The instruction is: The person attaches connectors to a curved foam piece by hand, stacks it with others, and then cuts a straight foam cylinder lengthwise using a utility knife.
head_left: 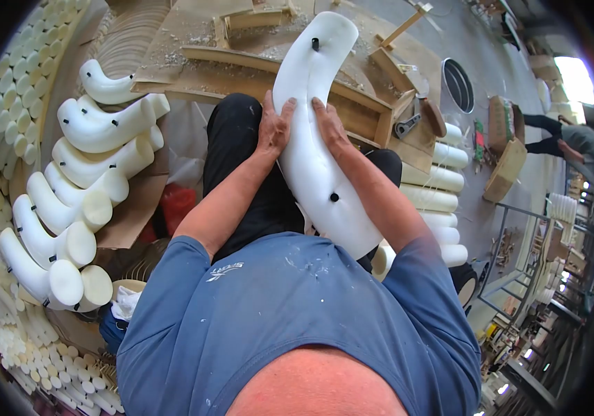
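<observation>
A long curved white piece (311, 145) with two black plugs lies lengthwise over my lap, its far end reaching over the wooden workbench frame (241, 61). My left hand (275, 125) presses against its left edge, thumb on the surface. On the opposite edge, my right hand (329, 123) holds it at about the same height, thumb on top. Both hands are closed round the sides of the piece, between its two plugs. The undersides of the fingers are hidden.
Curved white pieces with black plugs (103, 125) are stacked at left, beside piled pale tubes (20, 90). White rolls (442, 180), a black round tub (457, 84) and a cardboard box (501, 125) stand at right. Another person (574, 139) is farther off.
</observation>
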`<control>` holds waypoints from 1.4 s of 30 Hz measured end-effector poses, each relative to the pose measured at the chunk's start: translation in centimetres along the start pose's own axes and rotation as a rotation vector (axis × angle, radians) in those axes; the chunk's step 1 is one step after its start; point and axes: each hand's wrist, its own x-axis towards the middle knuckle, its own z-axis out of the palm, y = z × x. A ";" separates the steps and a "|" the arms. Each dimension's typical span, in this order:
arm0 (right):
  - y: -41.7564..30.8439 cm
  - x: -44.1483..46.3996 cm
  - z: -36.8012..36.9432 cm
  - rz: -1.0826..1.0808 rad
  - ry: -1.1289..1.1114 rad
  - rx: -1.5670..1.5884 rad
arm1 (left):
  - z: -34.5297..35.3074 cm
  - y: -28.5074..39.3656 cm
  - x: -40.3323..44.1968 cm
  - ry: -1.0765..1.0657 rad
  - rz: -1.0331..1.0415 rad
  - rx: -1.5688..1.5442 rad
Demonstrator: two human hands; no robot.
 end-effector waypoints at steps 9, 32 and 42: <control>-2.2 -10.5 -5.0 0.294 -0.483 0.340 | -0.4 0.4 -9.9 -0.057 -0.188 -0.227; -1.2 0.2 1.0 0.222 -0.211 0.672 | -2.1 3.3 -2.5 -0.070 0.364 0.441; -1.9 -0.4 2.3 0.266 -0.021 0.296 | -2.1 2.4 -2.3 -0.153 0.397 0.632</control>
